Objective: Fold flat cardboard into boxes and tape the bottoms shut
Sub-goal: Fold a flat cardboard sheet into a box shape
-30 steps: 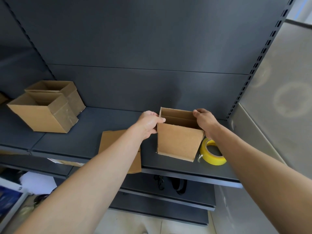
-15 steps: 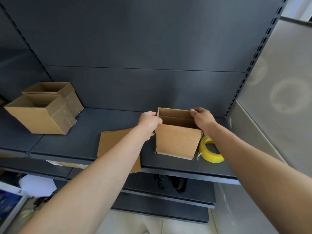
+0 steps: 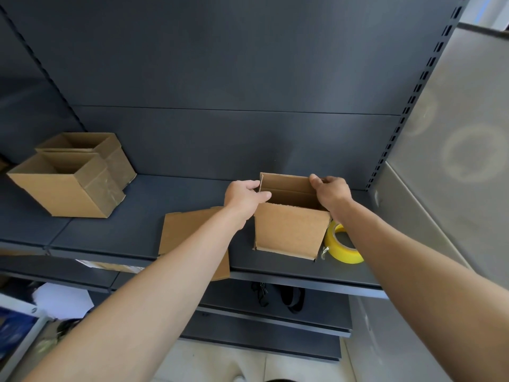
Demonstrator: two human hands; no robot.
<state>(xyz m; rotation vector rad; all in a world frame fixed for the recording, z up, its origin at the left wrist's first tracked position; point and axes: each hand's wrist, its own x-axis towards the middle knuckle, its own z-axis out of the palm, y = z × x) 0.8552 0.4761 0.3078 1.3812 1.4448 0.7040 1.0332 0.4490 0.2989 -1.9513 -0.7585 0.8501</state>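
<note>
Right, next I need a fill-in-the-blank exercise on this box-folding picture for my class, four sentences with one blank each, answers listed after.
1. The left hand and the right hand both grip the ____ edge of the open box.
2. The tape roll beside it is ____.
3. At the left end of the shelf stand ____ finished boxes.
4. The flat cardboard lies to the ____ of the open box.
Answers: top; yellow; two; left.

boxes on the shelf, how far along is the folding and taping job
Done: two assembled boxes stand at left, shiny tape on their sides. In hand: left hand and right hand grip a third box by its top edges; its bottom is hidden. Still to do: the flat cardboard beside it, with the yellow tape roll nearby.
</note>
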